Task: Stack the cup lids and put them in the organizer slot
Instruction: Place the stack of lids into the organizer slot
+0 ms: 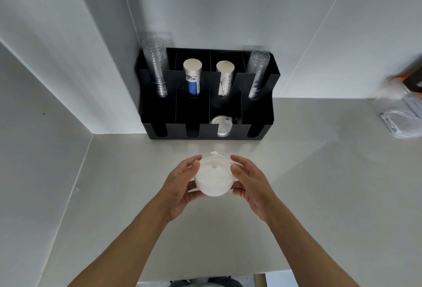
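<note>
A stack of white cup lids (214, 178) is held above the counter between both hands. My left hand (180, 186) grips its left side and my right hand (251, 184) grips its right side. A black organizer (258, 113) stands against the wall beyond my hands. Its third front slot from the left holds white lids (221, 124). The other front slots look dark and I cannot tell what is in them.
The organizer's back row holds two stacks of clear cups (157, 69) (257, 74) and two paper cup stacks (192, 76) (225, 79). A white wall (45, 81) closes the left side. Blurred plastic packaging (402, 120) lies at the right on the counter (319, 161).
</note>
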